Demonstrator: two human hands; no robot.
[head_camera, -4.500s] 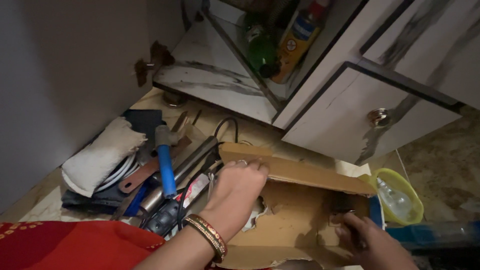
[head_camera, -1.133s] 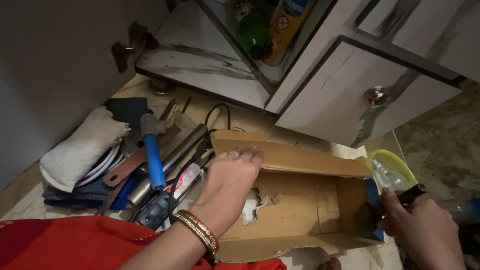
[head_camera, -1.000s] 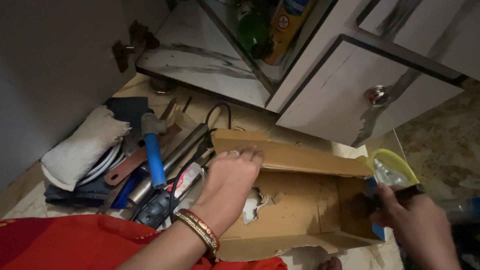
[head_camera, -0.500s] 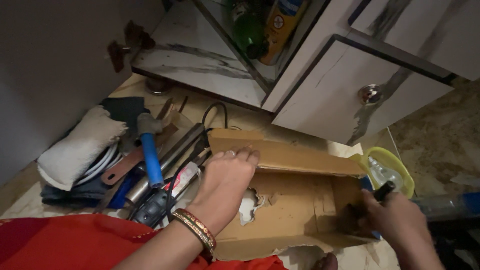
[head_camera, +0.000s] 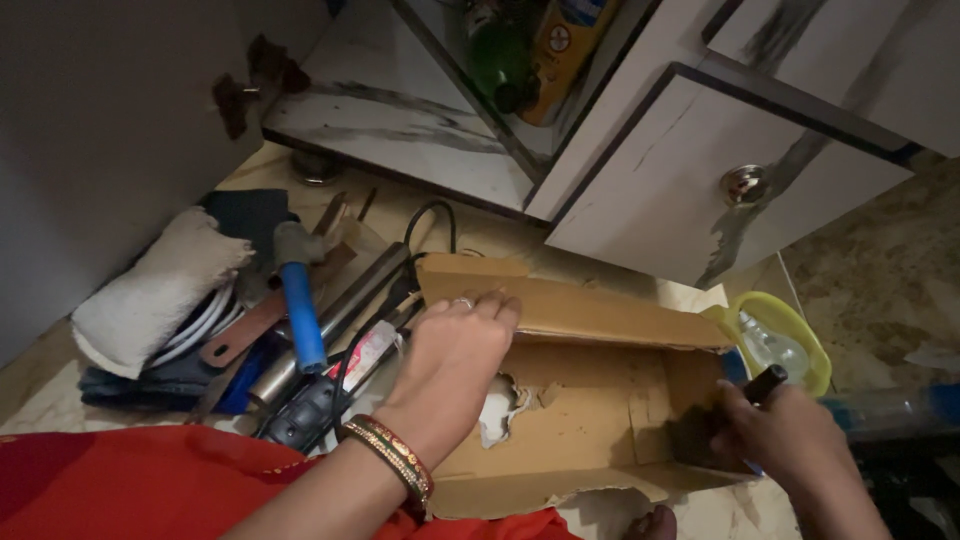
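Pressing flat on the far flap of the torn brown cardboard box (head_camera: 590, 420), the left hand (head_camera: 450, 365) steadies it while the right hand (head_camera: 790, 440) grips a dark tool handle (head_camera: 765, 383) at its right end, beside a yellow-green plastic bowl (head_camera: 800, 330).

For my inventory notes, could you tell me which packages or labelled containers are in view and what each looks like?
Cardboard box: on the floor, brown, open, torn bottom.
Spray can: in the open cupboard, yellow with blue band.
Green bottle: beside the can, dark green.
Tube: among tools, white and red.
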